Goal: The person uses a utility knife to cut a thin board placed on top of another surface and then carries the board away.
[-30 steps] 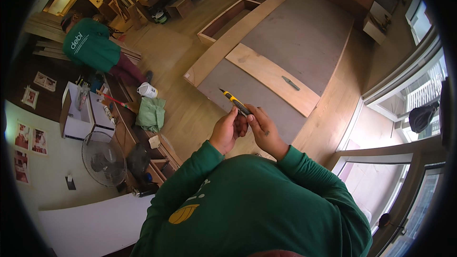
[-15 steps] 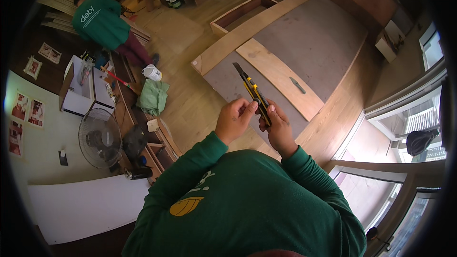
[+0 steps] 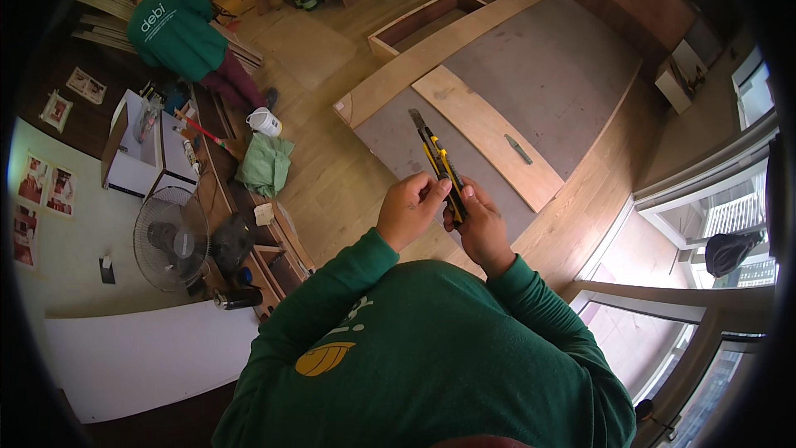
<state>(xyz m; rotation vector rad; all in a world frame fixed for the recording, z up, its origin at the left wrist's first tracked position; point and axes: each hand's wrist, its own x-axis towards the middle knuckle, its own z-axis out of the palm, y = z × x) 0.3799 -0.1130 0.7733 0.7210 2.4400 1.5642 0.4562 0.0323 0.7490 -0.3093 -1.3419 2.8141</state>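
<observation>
A black-and-yellow utility knife (image 3: 436, 152) is held up before me, its grey blade out and pointing away and slightly left. My right hand (image 3: 482, 231) is closed round the lower end of its handle. From the other side my left hand (image 3: 410, 211) pinches the handle between thumb and curled fingers. Past the knife lies a light wooden plank (image 3: 473, 120) on a large grey-brown panel (image 3: 547, 58). On that plank rests a small grey-green pointed tool (image 3: 518, 148), apart from both hands.
Far left, a co-worker (image 3: 178, 33) in a green top bends by stacked boards. Along the left stand a fan (image 3: 172, 239), a white bucket (image 3: 264, 122) and a green sack (image 3: 264, 164). A wooden frame (image 3: 431, 21) adjoins the panel; a glass door (image 3: 647, 340) is at right.
Both hands stay on the utility knife, which has shifted only slightly. The view has moved a little. The tool on the plank has not moved.
</observation>
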